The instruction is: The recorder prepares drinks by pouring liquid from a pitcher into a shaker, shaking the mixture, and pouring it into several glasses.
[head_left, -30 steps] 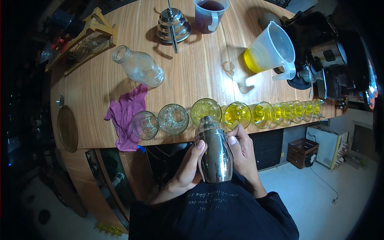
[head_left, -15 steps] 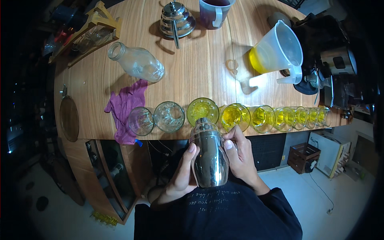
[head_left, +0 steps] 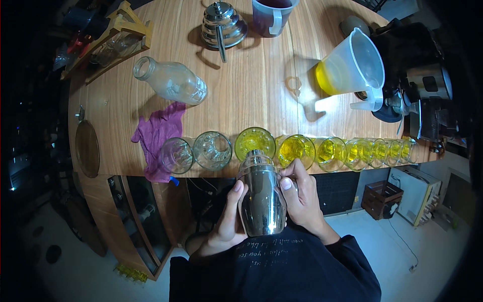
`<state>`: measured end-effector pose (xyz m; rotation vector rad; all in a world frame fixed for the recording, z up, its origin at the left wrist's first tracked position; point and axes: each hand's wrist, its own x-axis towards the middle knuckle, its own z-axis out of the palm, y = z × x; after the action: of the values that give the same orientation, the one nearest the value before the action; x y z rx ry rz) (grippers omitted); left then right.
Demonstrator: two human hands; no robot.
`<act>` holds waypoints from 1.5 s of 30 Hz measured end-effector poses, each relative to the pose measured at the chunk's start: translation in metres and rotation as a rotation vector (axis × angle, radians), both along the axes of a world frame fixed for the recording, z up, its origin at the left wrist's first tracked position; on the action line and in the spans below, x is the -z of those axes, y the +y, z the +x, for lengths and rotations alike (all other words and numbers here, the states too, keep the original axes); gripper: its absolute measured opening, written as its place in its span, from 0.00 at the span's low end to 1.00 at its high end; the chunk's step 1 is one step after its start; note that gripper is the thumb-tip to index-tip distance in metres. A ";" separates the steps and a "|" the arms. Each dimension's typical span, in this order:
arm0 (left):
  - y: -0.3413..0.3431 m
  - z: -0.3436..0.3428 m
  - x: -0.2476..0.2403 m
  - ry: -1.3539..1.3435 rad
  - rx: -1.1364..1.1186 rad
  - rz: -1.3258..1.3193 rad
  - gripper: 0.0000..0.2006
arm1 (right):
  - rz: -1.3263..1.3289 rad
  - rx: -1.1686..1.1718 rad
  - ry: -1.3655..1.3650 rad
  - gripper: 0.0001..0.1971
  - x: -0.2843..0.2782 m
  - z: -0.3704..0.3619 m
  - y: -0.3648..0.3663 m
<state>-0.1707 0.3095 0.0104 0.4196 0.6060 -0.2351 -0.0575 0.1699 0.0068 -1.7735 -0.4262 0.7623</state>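
A shiny metal cocktail shaker [head_left: 262,201] is held at the table's near edge. Its narrow top overlaps the near rim of a glass holding yellow liquid [head_left: 255,138]. Around the shaker's left side, my left hand [head_left: 230,216] is closed, thumb along the metal. My right hand [head_left: 303,199] is closed against the right side, thumb and forefinger bent together at its shoulder; whether they pinch something small is hidden. Rightward runs a row of several glasses with yellow liquid [head_left: 332,154]. Left of the shaker stand a clear glass [head_left: 213,150] and another clear glass [head_left: 177,155].
A purple cloth [head_left: 160,131] lies partly under the leftmost glass and hangs over the edge. Beyond it is a glass bottle [head_left: 173,83]. Farther back are a metal kettle [head_left: 221,30], a jug of dark liquid [head_left: 273,20] and a plastic jug with yellow liquid [head_left: 347,65].
Almost nothing differs. The view has shifted slightly; both hands keep hold of the shaker in nearly the same place.
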 end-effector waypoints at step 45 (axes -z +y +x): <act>0.044 0.005 0.026 -0.136 -0.189 -0.955 0.41 | -0.060 -0.307 -0.220 0.20 -0.003 0.127 0.023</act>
<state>-0.1661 0.3538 -0.0153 -0.5379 0.3392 -0.2839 0.0690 0.1932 0.0100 -1.8795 -0.8452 0.8000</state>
